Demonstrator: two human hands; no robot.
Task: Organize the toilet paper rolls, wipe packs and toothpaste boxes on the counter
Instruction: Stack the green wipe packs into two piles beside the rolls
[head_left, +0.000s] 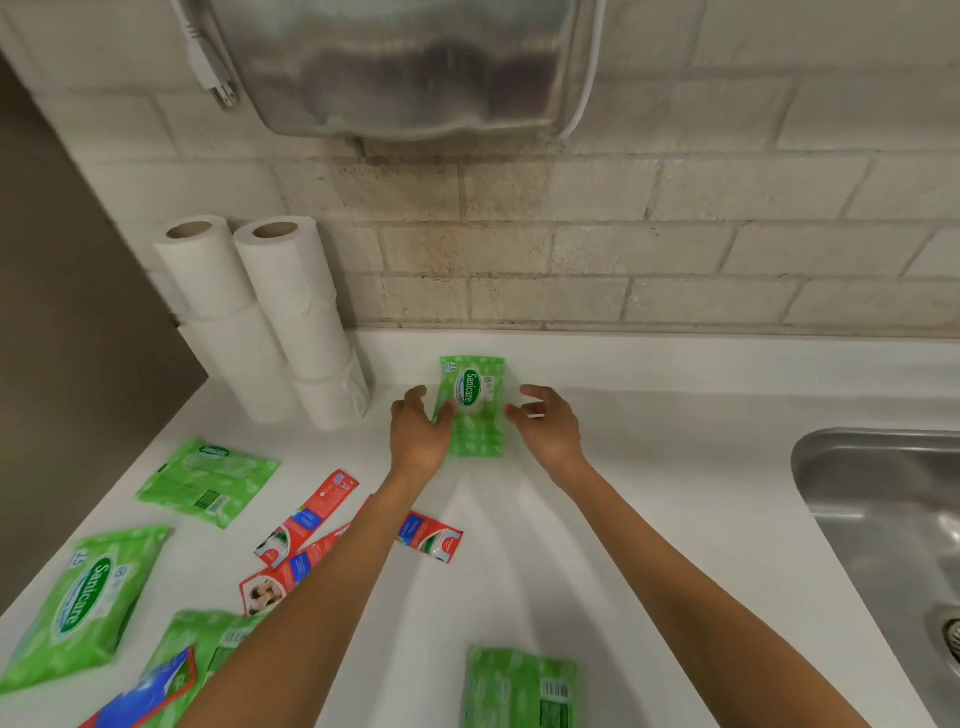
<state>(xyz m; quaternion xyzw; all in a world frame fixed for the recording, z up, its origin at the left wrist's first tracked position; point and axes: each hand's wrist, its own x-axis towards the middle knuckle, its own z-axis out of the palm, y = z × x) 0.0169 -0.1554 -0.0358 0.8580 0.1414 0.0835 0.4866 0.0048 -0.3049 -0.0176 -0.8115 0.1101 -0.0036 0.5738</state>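
A green Sanicare wipe pack (475, 405) lies flat on the white counter (649, 467) near the back wall. My left hand (418, 434) touches its left edge with the thumb on the pack. My right hand (545, 421) hovers just right of it, fingers loosely curled, holding nothing. Two stacks of white toilet paper rolls (270, 322) stand in the back left corner. More green wipe packs lie at the left (208, 480), (85, 597) and near the front (519, 688). Red toothpaste boxes (306, 519), (431, 535) lie scattered under my left forearm.
A steel sink (883, 519) is set into the counter at the right. A metal dispenser (405, 67) hangs on the tiled wall above. A blue and red pack (150, 696) overlaps a green pack at the front left.
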